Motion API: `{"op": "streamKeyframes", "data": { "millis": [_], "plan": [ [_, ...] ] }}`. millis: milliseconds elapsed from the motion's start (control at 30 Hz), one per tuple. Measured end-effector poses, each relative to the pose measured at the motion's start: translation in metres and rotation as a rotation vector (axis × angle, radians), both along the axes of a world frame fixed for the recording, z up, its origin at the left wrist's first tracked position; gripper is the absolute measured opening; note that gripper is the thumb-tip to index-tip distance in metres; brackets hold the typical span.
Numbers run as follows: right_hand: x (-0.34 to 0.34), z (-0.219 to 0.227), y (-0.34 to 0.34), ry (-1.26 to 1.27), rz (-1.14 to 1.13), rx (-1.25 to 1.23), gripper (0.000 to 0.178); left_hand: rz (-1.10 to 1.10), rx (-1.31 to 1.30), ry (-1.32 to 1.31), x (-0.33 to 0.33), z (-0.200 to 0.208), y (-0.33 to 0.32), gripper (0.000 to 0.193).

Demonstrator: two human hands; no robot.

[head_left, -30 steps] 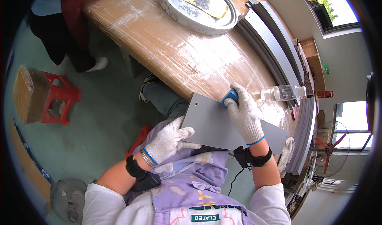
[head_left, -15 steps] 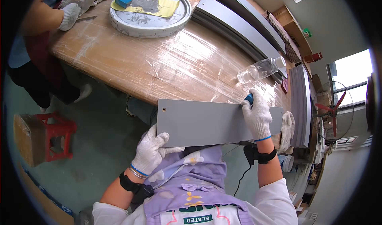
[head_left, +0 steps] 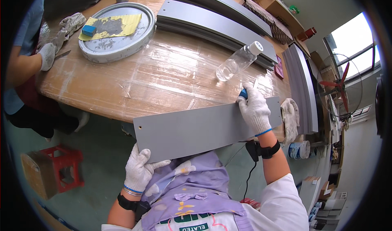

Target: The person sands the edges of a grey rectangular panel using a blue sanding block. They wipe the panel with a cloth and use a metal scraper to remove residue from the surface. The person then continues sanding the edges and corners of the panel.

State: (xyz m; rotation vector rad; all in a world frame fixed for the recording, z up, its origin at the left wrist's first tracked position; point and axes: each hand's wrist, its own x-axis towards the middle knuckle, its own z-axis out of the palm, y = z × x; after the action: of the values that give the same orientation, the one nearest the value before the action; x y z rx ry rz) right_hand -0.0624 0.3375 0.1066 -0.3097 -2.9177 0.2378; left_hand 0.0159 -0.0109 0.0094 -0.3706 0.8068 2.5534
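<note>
A long flat grey panel [head_left: 188, 127] with small holes at its ends lies across my front, its far right part over the table edge. My left hand [head_left: 138, 168], in a white knit glove, grips the panel's left end, with the thumb on its face and a finger along the lower edge. My right hand [head_left: 255, 108], also gloved, rests on the panel's right part. Its fingers are closed on a small blue block [head_left: 243, 93], mostly hidden, at the upper edge. Beyond it on the table stands a clear bottle [head_left: 238, 62] with a white cap, tilted in view.
The film-covered table [head_left: 175, 71] carries stacked grey panels [head_left: 212, 24] and a round grey lid [head_left: 118, 49] with yellow sandpaper [head_left: 132, 24] and another blue block [head_left: 89, 30]. A cloth [head_left: 290, 118] hangs at right. A co-worker's gloved hand [head_left: 48, 56] is at left; a red stool [head_left: 65, 167] stands below.
The view has shifted, so table things sit further left. The panel now slants, its left end lower in the picture. Both hands keep their hold.
</note>
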Motion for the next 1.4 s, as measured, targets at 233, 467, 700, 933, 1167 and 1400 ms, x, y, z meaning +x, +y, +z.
{"op": "streamKeyframes", "data": {
  "millis": [233,467,700,933,1167,1400],
  "plan": [
    [0.005,0.002,-0.013,-0.027,0.081,-0.126,0.047,0.042,0.015,-0.027,0.002,-0.001,0.007,0.038],
    [0.006,-0.001,0.057,0.106,0.242,-0.025,0.047,0.074,0.032,-0.016,0.005,0.01,0.014,0.042],
    [0.013,0.004,0.13,0.06,-0.077,-0.035,0.046,0.07,0.012,-0.008,0.006,0.002,0.013,0.042],
    [0.013,0.003,0.129,0.173,0.166,0.013,0.044,0.06,0.014,-0.003,0.006,0.017,0.018,0.042],
    [0.017,0.011,0.161,0.083,-0.075,-0.074,0.041,0.067,-0.092,0.009,0.009,0.009,0.015,0.04],
    [0.022,0.007,0.165,0.095,0.139,-0.072,0.047,0.091,-0.032,0.014,0.01,0.013,0.015,0.038]
  ]
}}
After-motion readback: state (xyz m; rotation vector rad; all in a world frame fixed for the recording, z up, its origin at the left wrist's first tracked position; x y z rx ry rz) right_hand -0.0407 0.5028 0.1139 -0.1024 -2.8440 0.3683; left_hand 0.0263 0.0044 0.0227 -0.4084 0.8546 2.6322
